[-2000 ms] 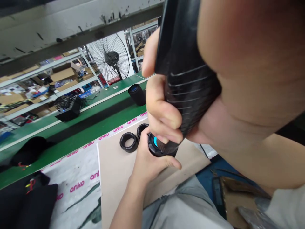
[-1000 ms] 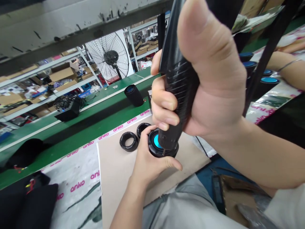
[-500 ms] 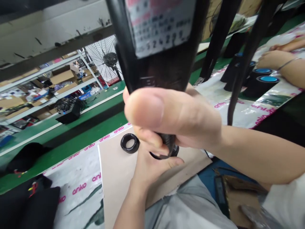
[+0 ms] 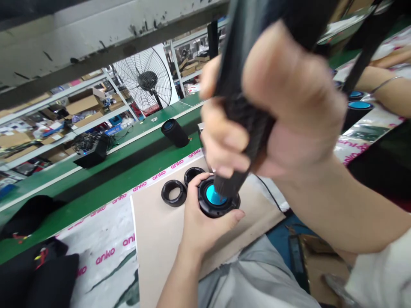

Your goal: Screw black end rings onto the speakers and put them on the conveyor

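My right hand [image 4: 289, 102] is wrapped round a black electric screwdriver [image 4: 253, 115], close to the camera and partly blurred. The tool tilts, with its nose pointing down at the speaker; whether the tip touches it I cannot tell. Below, my left hand [image 4: 205, 226] grips a round black speaker [image 4: 208, 209] with a blue centre, fingers round its far left side and thumb at the near edge. Two black rings [image 4: 173, 193] lie beside that hand on a beige board [image 4: 160, 244].
Beyond the board runs a green conveyor [image 4: 135, 171] carrying a black cylinder [image 4: 175, 132]. A large fan [image 4: 146, 79] and loaded shelves stand behind. At right, another person's arm [image 4: 382, 83] is near blue-topped black cylinders [image 4: 358, 112]. Black fabric-like pieces [image 4: 48, 273] lie at lower left.
My right hand has turned and tilted the screwdriver, moving it rightward. The speaker's blue centre, the second ring and the cylinder on the conveyor now show. My left hand stays almost in place.
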`<state>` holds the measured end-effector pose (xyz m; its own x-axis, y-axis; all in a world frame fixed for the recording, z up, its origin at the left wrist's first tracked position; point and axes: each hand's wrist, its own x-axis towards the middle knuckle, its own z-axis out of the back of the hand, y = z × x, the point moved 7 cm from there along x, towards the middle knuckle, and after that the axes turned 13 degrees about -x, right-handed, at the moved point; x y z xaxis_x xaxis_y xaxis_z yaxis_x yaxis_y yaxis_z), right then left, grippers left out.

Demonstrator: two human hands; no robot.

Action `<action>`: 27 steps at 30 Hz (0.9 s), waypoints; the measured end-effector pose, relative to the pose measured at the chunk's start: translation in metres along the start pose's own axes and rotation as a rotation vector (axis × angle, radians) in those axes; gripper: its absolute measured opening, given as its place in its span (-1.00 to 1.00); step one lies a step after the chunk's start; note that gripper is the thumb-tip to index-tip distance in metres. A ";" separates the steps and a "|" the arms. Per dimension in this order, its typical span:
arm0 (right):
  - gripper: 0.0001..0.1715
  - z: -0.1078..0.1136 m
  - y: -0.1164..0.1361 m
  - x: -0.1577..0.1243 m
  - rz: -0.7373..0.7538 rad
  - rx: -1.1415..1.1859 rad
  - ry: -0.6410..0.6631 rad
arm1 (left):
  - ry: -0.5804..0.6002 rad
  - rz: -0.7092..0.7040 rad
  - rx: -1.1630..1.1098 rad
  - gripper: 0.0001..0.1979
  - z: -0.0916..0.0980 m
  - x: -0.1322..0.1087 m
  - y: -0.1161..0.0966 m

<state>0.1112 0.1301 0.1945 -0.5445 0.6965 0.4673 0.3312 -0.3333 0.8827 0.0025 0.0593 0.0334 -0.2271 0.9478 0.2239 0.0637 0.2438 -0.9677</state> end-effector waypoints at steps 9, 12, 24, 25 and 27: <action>-0.36 0.085 -0.023 0.005 0.115 0.075 -0.529 | -0.011 -0.013 -0.016 -0.21 0.001 -0.003 0.007; -0.29 0.096 -0.033 0.007 0.048 0.060 -0.548 | -0.005 -0.046 -0.021 -0.22 0.002 -0.003 0.006; -0.45 0.085 -0.079 -0.001 0.156 -0.188 -0.454 | -0.005 -0.102 -0.013 -0.16 0.006 -0.009 0.015; -0.44 0.083 -0.080 0.000 0.150 -0.193 -0.442 | 0.000 -0.103 -0.014 -0.17 0.005 -0.009 0.015; -0.43 0.082 -0.084 0.000 0.139 -0.198 -0.434 | 0.012 -0.107 -0.026 -0.19 0.004 -0.009 0.014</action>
<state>0.1467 0.2108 0.1167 -0.1203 0.8232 0.5549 0.2025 -0.5269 0.8255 0.0011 0.0531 0.0178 -0.2226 0.9184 0.3273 0.0653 0.3490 -0.9349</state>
